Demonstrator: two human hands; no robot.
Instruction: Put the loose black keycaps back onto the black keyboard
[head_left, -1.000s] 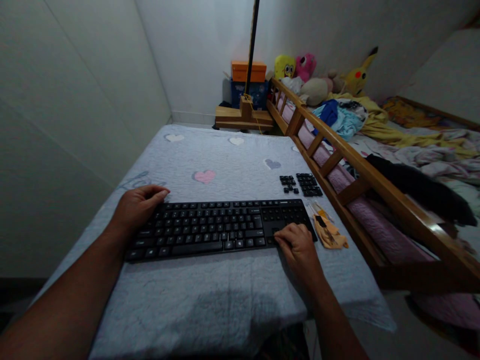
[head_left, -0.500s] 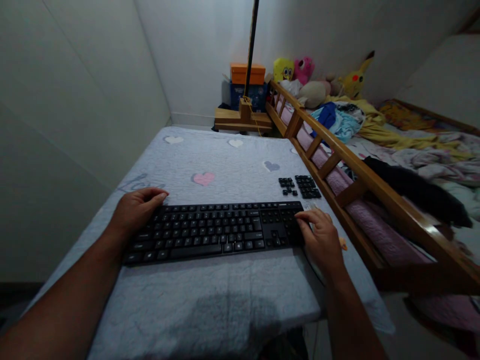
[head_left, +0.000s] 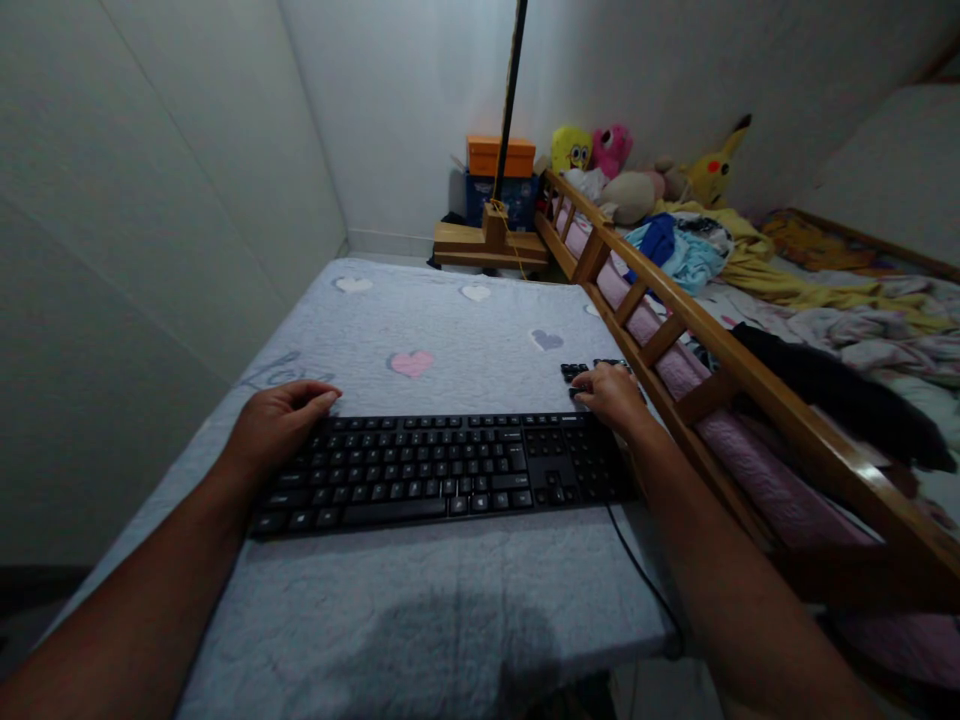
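Observation:
A black keyboard (head_left: 420, 470) lies across the cloth-covered table. Its main block carries keycaps, while the arrow and number sections at the right show small bare key sockets. My left hand (head_left: 281, 425) rests over the keyboard's upper left corner, thumb and fingers drawn together; whether anything is between them is hidden. Beyond the keyboard's upper right corner, my right hand (head_left: 611, 395) reaches over the loose black keycaps (head_left: 574, 372). Its thumb and forefinger close on a small dark keycap (head_left: 576, 392) at the group's near side. The hand covers most of the right-hand group of keycaps.
A keyboard cable (head_left: 645, 580) runs from the right part of the keyboard over the table's near edge. The wooden bed rail (head_left: 675, 285) borders the table on the right. At the far end stand a wooden base (head_left: 491, 240) with a dark pole and stacked boxes (head_left: 501, 157).
My right hand has moved from the keyboard's number section up and away to the loose keycaps. The number section and cable are now uncovered. My left hand stays in place.

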